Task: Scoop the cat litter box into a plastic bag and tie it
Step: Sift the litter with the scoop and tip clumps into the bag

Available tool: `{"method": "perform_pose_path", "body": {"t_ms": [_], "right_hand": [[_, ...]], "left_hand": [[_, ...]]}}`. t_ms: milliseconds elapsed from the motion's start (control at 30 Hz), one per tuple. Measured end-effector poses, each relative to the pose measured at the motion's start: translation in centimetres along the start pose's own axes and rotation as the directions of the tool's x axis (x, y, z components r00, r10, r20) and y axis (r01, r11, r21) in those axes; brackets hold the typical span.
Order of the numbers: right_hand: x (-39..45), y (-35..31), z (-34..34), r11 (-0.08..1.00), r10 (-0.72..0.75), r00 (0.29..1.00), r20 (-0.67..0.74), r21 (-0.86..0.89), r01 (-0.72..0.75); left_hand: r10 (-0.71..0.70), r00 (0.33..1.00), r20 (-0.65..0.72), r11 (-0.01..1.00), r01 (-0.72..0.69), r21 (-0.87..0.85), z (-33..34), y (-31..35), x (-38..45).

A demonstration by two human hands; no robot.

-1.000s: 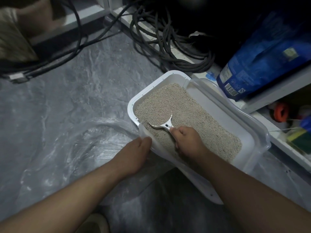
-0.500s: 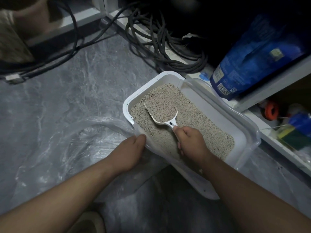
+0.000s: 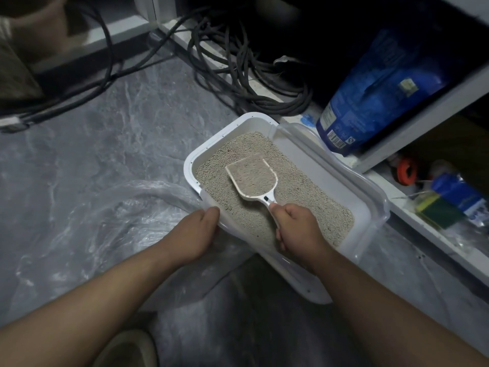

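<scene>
One full scoop (image 3: 251, 178) of litter is raised over the litter box (image 3: 370, 205), so the step in hand looks like carrying that load across to the plastic bag (image 3: 111, 221). To do it well, I would keep the scoop level and move it slowly, low over the box rim, since a heaped load may spill onto the floor (image 3: 119, 123) if tipped early. The right hand (image 3: 296, 229) has its fingers (image 3: 284, 211) curled tight round the scoop's handle, with the bowl just beyond them. The left hand (image 3: 193, 234) grips the near-left rim of the box, fingers wrapped over the edge to steady it. The bag lies open on the floor just left of that hand.
</scene>
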State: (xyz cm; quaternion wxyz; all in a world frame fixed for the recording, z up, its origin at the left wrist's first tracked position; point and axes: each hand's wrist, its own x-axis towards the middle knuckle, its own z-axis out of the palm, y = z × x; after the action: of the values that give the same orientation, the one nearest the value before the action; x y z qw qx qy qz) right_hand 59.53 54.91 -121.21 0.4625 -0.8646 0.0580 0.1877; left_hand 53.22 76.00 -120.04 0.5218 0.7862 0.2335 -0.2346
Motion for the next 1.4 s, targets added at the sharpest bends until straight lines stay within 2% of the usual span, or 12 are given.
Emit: {"method": "perform_pose_path", "body": {"t_ms": [133, 333, 533, 633, 767, 1400], "right_hand": [[-0.7, 0.2, -0.2, 0.995, -0.025, 1.0, 0.012, -0.095, 0.026], [-1.1, -0.1, -0.8, 0.998, 0.054, 0.998, -0.012, 0.039, -0.054], [-0.9, 0.8, -0.8, 0.996, 0.007, 0.999, -0.037, -0.091, -0.011], [-0.7, 0.9, -0.7, 0.999, 0.023, 0.997, -0.073, -0.043, -0.026], [-0.9, 0.8, -0.6, 0.999, 0.031, 0.998, -0.052, -0.009, -0.031], [-0.5, 1.4, -0.5, 0.999, 0.015, 0.997, -0.074, -0.037, -0.018]], "left_hand": [[-0.017, 1.0, 0.007, 1.0, 0.017, -0.005, 0.2, -0.2, 0.4], [-0.043, 0.999, 0.029, 0.997, 0.044, -0.056, 0.0, -0.6, 0.6], [-0.081, 0.997, 0.005, 0.982, 0.08, -0.17, 0.3, -0.5, 0.8], [-0.038, 0.999, -0.006, 0.994, 0.038, -0.099, 0.3, -0.6, 0.7], [-0.025, 1.0, 0.009, 0.998, 0.026, -0.056, 0.2, -0.9, 0.9], [-0.037, 0.999, -0.028, 0.999, 0.036, -0.041, 0.5, -0.5, 0.7]]}}
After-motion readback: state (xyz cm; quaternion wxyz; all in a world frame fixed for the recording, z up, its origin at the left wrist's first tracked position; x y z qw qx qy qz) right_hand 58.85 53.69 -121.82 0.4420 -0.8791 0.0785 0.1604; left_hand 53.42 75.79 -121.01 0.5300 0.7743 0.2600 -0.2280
